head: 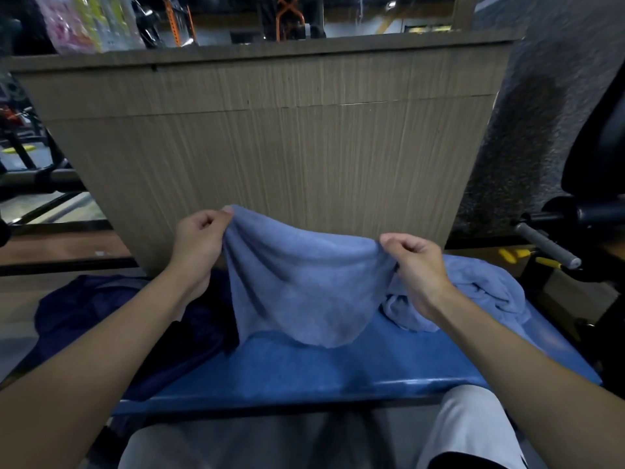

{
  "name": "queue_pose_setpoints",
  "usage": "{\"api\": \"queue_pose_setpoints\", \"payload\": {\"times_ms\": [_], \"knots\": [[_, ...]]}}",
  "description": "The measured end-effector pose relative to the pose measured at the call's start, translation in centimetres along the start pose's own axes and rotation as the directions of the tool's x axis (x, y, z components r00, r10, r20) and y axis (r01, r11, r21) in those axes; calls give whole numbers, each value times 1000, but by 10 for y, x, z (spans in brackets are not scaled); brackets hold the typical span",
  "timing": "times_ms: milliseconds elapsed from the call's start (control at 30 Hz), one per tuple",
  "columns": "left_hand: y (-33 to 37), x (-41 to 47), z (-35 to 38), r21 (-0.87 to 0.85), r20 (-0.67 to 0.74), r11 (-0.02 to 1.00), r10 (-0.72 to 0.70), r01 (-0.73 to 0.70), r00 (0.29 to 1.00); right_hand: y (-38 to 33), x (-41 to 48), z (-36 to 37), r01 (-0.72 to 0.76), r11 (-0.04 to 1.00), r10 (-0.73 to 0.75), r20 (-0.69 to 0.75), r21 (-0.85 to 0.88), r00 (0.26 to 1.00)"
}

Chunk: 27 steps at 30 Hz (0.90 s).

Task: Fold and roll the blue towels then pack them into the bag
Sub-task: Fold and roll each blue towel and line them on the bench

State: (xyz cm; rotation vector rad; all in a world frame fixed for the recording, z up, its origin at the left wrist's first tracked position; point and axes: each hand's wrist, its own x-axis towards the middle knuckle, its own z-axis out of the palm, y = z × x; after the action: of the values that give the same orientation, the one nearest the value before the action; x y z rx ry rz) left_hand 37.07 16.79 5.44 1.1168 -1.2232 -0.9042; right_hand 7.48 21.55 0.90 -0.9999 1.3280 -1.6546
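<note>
A light blue towel (301,289) hangs in the air over the blue padded bench (304,370), its lower edge just touching the pad. My left hand (199,242) pinches its upper left corner. My right hand (416,262) pinches its upper right corner, so the top edge sags between them. A second light blue towel (480,292) lies crumpled on the bench's right end, behind my right hand. A dark navy bag (101,313) lies slack at the bench's left end, partly under my left forearm.
A tall wood-grain panel (270,137) stands right behind the bench. A grey-gripped handle (544,245) on black gym equipment juts in at the right. Black metal frames and floor lie to the left. My grey-trousered knees (466,431) are at the bench's near edge.
</note>
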Motion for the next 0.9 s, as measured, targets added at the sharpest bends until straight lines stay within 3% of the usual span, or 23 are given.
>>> {"api": "queue_pose_setpoints", "payload": {"times_ms": [133,333,500,633,733,900], "knots": [[4,2,4,6,-14,999,35,-35,999,0,10,-3,67,998,-68,-62,-12,996],[5,7,7,-4,-9,999,51,-51,999,-1,17,-11,-67,994,69,-21,89,997],[5,10,8,-5,-65,996,87,-87,994,-7,18,-15,-68,994,70,-17,85,997],[1,16,5,-5,-78,994,112,-112,991,-17,17,-17,35,997,-35,0,-62,999],[2,18,4,5,-89,990,137,-138,986,-19,19,-19,158,965,-155,31,-207,987],[7,15,5,30,-70,988,151,-149,986,-20,31,-25,240,897,-255,9,-372,967]]}}
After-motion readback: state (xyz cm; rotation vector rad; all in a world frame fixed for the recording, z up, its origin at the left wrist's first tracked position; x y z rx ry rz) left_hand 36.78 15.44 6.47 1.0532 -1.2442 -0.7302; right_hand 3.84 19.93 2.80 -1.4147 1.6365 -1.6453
